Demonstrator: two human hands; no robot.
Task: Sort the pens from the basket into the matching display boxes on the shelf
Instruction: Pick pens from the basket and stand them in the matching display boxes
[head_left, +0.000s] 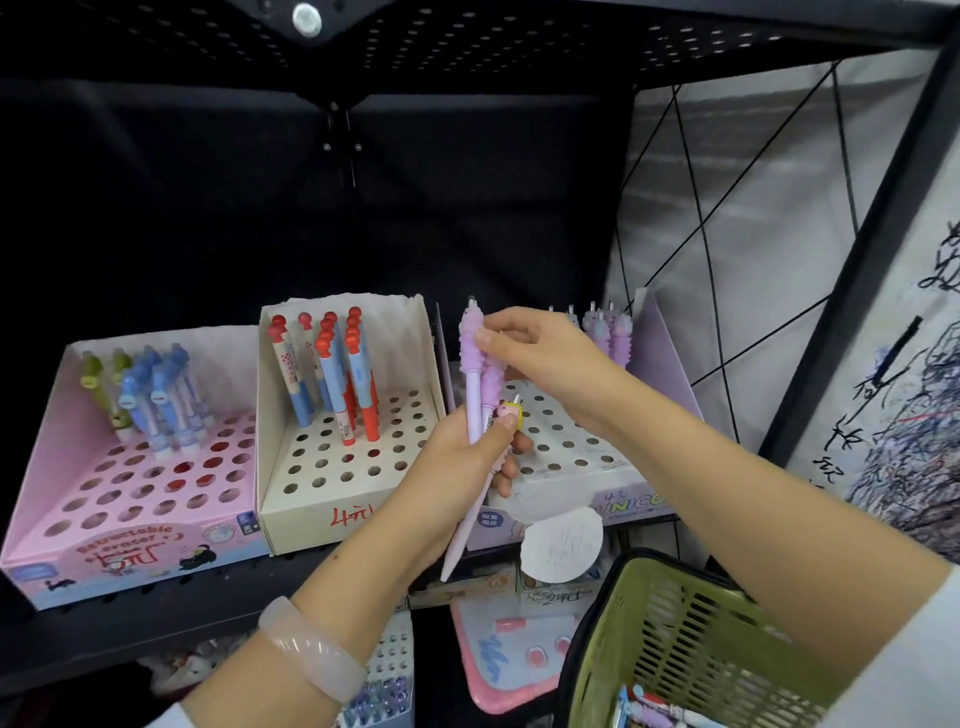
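L→R on the shelf (156, 618):

Pink box (130, 519), far left: green + blue pens (150, 400) standing in the back rows, most holes w/o pens.

Cream box (332, 514), middle: red/blue pens (337, 374) clustered at the back, front rows of holes unfilled.

Left hand (457, 462): curled round a small bunch of purple pens (480, 384), held upright in front of the cream/lilac boundary. Looks like 2–3 pens, exact count can't tell. One has a small yellow/pink charm at the thumb.

Right hand (540, 353): thumb + fingertips pinching the top of one purple pen in that bunch, approx at the ridged grip. Reads as picking one out to seat it.

Lilac box (597, 467), right: a few purple pens (605, 327) already standing in the back row, partly hidden behind the right hand. Most holes unfilled.

Green basket (685, 649), bottom right: more pens (660, 714) visible at the bottom, mixed colours, so not emptied yet.

Status, my est.: early to mid. All 3 boxes have some stock, lots of free holes. Left: seat the purple bunch in the lilac box, then go back to the basket for the rest. How many remain in there can't tell, only a corner shows.
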